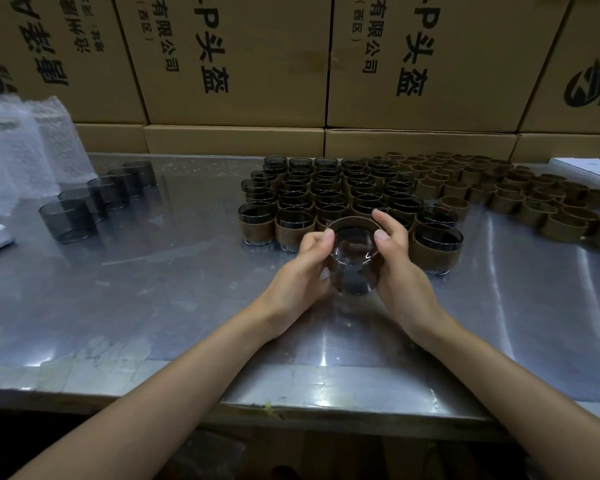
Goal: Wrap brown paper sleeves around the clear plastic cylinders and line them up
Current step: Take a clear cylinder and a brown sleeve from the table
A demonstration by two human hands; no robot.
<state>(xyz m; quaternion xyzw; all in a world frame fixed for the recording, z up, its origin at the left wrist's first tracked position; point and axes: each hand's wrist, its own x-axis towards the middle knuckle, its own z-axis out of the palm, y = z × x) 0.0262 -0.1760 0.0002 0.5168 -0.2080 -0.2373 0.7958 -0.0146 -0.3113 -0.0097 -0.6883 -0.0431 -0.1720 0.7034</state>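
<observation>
The left hand (305,268) and the right hand (397,268) are curled around one clear cylinder (352,268), tipped toward the camera, with a brown paper sleeve (349,221) at its far end. It is held above the bench (153,306), just before the sleeved rows (326,192).

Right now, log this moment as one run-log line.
left hand and right hand: grip cylinder | paper sleeve: partly on | finished rows: behind

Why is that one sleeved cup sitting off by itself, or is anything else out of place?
One sleeved cup stands right of the hands, slightly apart from the tidy block of sleeved cups. Nothing looks spilled or broken; the empty sleeves lie loosely at the right.
</observation>
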